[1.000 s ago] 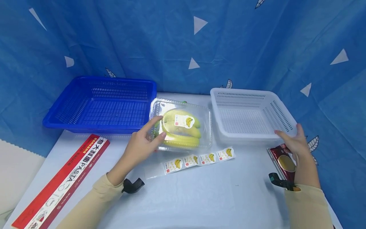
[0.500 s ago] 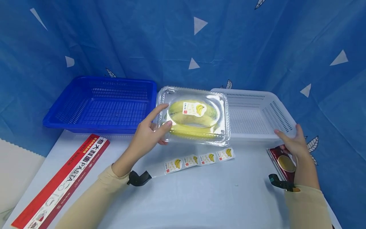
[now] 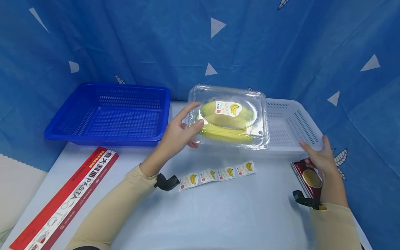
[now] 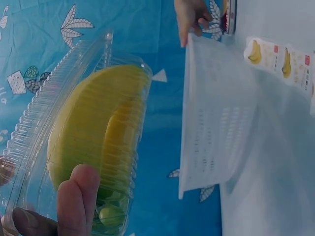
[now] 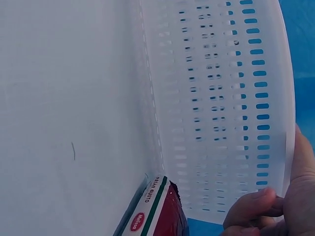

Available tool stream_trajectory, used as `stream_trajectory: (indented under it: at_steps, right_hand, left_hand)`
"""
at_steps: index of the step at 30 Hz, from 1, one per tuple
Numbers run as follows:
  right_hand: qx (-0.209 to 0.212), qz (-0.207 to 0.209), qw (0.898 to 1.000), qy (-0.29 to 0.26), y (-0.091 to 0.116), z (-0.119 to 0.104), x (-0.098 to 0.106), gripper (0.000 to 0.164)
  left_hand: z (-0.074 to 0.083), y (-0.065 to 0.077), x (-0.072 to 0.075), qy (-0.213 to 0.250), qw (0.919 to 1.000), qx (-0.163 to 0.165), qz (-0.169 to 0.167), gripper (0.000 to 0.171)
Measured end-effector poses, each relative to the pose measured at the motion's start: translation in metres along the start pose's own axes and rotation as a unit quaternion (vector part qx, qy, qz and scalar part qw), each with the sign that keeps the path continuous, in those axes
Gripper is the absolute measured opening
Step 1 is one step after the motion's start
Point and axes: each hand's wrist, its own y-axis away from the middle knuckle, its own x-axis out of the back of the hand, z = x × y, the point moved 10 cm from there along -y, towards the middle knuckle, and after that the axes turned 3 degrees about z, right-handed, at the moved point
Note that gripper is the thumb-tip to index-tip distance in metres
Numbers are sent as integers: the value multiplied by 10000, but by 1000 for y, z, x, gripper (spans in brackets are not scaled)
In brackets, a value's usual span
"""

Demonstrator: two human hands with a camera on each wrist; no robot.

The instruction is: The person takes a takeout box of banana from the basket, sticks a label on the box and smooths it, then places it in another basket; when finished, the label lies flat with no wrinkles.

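A clear plastic clamshell box (image 3: 229,116) with yellow-green bananas (image 4: 98,118) inside hangs in the air, partly over the white basket (image 3: 289,149). A banana sticker (image 3: 228,108) is on its lid. My left hand (image 3: 179,132) grips the box by its left edge, thumb on top and other fingers underneath. At the front right corner of the white basket, my right hand (image 3: 323,158) pinches the rim. Under that hand lies a dark red packet (image 3: 311,177), partly covered by the wrist. The box hides the basket's left part.
A blue basket (image 3: 106,141) stands at the back left. On the table lie a strip of banana stickers (image 3: 217,175) and a long red pasta box (image 3: 65,199). A blue curtain (image 3: 175,45) hangs behind the table.
My left hand has lifted the clamshell box off the table and carried it right and up, partly over the white basket. The right hand has stayed on the basket's rim.
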Motion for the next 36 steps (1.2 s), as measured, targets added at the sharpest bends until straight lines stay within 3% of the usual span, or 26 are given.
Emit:
stream_trajectory:
  at_steps: [12, 21, 28, 36]
  right_hand:
    - [173, 32, 9998, -116, 1, -4, 1, 88]
    - [186, 20, 9998, -34, 4, -2, 0, 93]
    - [262, 20, 9996, -65, 5, -4, 0, 88]
    - [280, -78, 9995, -144, 5, -3, 0, 93]
  left_hand:
    - [-8, -38, -31, 41, 9998, 171, -118, 54]
    - [-16, -63, -59, -130, 9995, 263, -145, 55]
    - [-23, -77, -81, -390, 9977, 483, -257, 55]
    - [-26, -89, -106, -762, 9946, 602, -380, 57]
